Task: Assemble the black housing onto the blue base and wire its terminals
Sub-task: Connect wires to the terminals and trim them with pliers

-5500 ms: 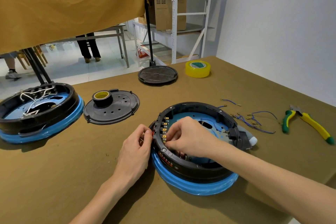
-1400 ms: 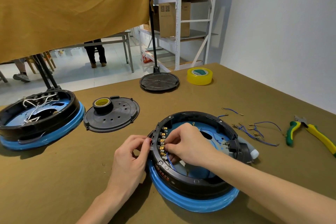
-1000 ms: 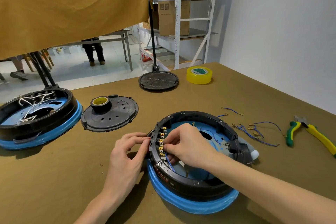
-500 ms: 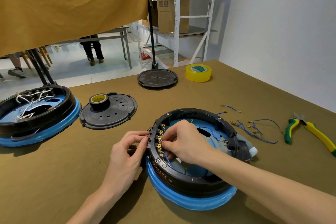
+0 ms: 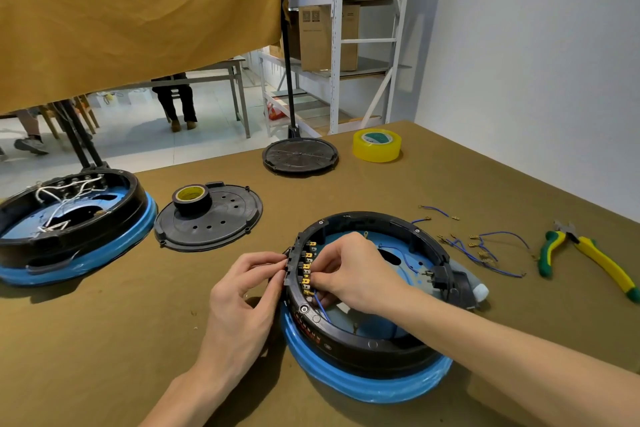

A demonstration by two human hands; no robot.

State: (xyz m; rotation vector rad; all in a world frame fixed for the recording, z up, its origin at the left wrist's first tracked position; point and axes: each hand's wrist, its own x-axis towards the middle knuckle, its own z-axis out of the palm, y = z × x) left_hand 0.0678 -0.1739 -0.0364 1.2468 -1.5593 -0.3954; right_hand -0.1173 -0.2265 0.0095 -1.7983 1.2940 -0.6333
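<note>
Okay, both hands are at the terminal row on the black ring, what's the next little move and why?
Probably push the blue wire the right hand pinches onto a lower brass terminal, while the left hand braces the black housing from outside. The wire's upper end is hidden under the fingers, so whether it is already seated cannot be told.
</note>
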